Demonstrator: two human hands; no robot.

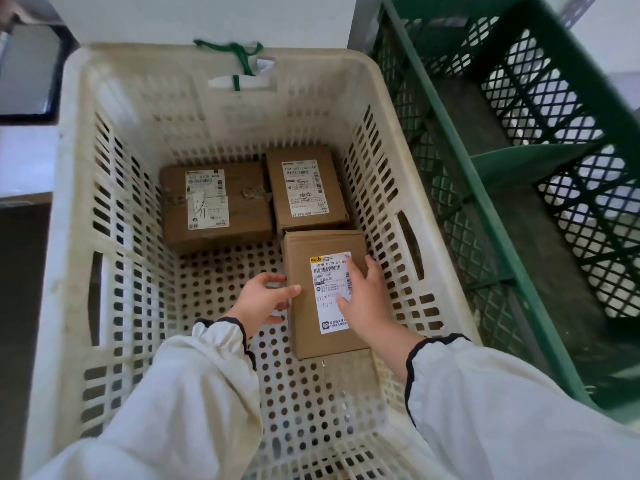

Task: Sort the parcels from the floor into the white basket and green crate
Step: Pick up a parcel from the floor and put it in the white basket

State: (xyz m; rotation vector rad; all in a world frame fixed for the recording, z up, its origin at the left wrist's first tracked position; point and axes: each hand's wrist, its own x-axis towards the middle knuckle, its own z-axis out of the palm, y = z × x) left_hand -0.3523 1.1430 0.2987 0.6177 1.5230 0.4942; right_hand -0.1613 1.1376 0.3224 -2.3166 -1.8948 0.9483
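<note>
Down inside the white perforated plastic basket (138, 109), both hands meet on a tall brown cardboard parcel with a white shipping label (306, 323), which lies flat on the basket's holed floor near the right wall. The left hand (265, 299) is curled round the parcel's left edge, thumb lying over the top face and the other fingers bent against the side. The right hand (367, 299) rests on top of the label, palm down with its fingers fairly straight and a little spread, pointing toward the far end of the parcel. Both arms wear cream sleeves with dark cuffs. Just beyond this parcel, touching or nearly touching its far end, sits a smaller brown box with a white label (277, 188), and beside that, to the left, a wider brown taped box with a labelled top (242, 209). A green cord (239, 57) is knotted through the basket's far handle slot. The green lattice plastic crate (460, 168) stands just beside the basket on the right.
</note>
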